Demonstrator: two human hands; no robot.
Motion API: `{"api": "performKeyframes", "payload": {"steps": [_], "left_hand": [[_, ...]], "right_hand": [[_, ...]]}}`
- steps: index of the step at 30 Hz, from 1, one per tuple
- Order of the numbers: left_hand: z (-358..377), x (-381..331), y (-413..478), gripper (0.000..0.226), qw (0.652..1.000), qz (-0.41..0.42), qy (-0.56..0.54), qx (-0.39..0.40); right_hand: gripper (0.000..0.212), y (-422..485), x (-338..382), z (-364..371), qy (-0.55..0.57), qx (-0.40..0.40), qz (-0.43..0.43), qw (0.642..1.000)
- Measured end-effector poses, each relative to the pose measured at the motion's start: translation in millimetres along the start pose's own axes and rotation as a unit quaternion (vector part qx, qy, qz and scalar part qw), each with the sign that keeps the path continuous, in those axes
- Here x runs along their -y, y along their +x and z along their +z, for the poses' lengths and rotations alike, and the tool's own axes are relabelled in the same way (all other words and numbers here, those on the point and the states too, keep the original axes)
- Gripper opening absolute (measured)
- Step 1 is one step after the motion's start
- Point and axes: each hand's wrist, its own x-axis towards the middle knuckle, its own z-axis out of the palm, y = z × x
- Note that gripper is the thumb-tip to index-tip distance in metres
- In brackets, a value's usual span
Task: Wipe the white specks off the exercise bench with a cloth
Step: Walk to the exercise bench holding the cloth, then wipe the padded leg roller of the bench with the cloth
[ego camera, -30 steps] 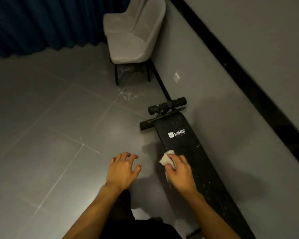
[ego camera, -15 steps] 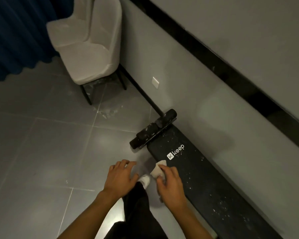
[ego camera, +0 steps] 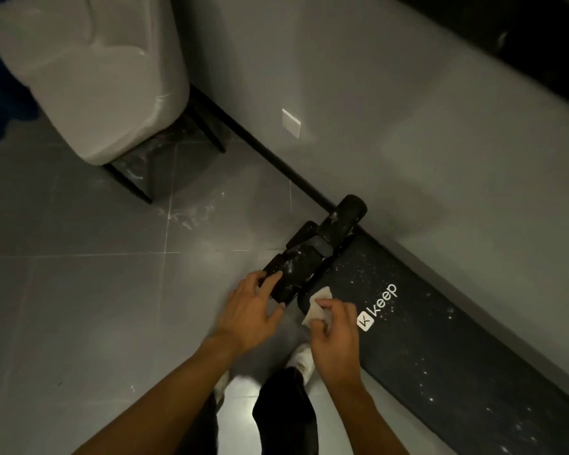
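A long black exercise bench (ego camera: pixel 440 339) with a white "keep" logo lies along the grey wall, and white specks are scattered over its pad. At its near end sit black foam rollers (ego camera: pixel 309 261), also dusted white. My right hand (ego camera: pixel 335 336) holds a small white cloth (ego camera: pixel 316 307) against the bench's end corner, just left of the logo. My left hand (ego camera: pixel 250 310) reaches to the nearest roller, fingers curved and touching its side.
A pale upholstered chair (ego camera: pixel 92 77) on dark legs stands at the back left against the wall. A white wall plate (ego camera: pixel 291 123) is set low in the wall. Grey floor tiles (ego camera: pixel 79 307) spread to the left. My dark trouser legs and a white shoe (ego camera: pixel 303 359) are below my hands.
I have come closer to the bench's roller end. My left hand has gone from hanging in the air to touching the roller. My right hand has kept the cloth at the bench's end.
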Motion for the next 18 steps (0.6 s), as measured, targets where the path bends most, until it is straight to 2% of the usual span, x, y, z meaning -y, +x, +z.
{"api": "performKeyframes", "payload": {"steps": [7,11,14,18], "left_hand": [[67,40,60,0.061,0.977,0.201,-0.024,-0.061],[80,56,78,0.059,0.959,0.259,-0.061,-0.096],[91,64,89,0.062,0.939,0.304,-0.076,-0.139],[100,73,99,0.061,0.912,0.35,-0.087,-0.195]], "right_hand": [[0.036,55,-60,61,0.068,-0.101,-0.026,0.992],[0.058,89,-75,83,0.157,-0.105,-0.042,0.981],[0.042,99,-93,98,0.164,-0.161,-0.145,0.962],[0.025,86,-128,126,0.134,-0.179,-0.284,0.932]]}}
